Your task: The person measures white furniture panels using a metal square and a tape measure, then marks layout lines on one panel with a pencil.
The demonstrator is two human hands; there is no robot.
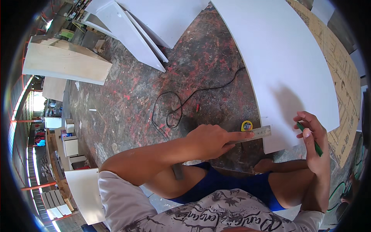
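Observation:
My left hand [210, 141] is closed on a steel ruler [263, 132], index finger stretched along it. The ruler's free end reaches over the near left edge of a large white panel [286, 65]. A dark bar [177, 171] shows below my left forearm; whether it belongs to the ruler I cannot tell. Above the panel's near right corner, my right hand [315, 135] grips a slim green pencil [317, 147] between thumb and fingers, casting a shadow on the white surface. A yellow tape measure [246, 125] lies just left of the panel, by my left fingertips.
Brown cardboard [342, 85] lies under the panel's right side. A black cord [201, 89] loops over the stained floor [131, 112], near a small red object [198, 108]. White boards [135, 38] and a pale wooden piece [65, 62] stand farther off. My bare legs are close to the panel.

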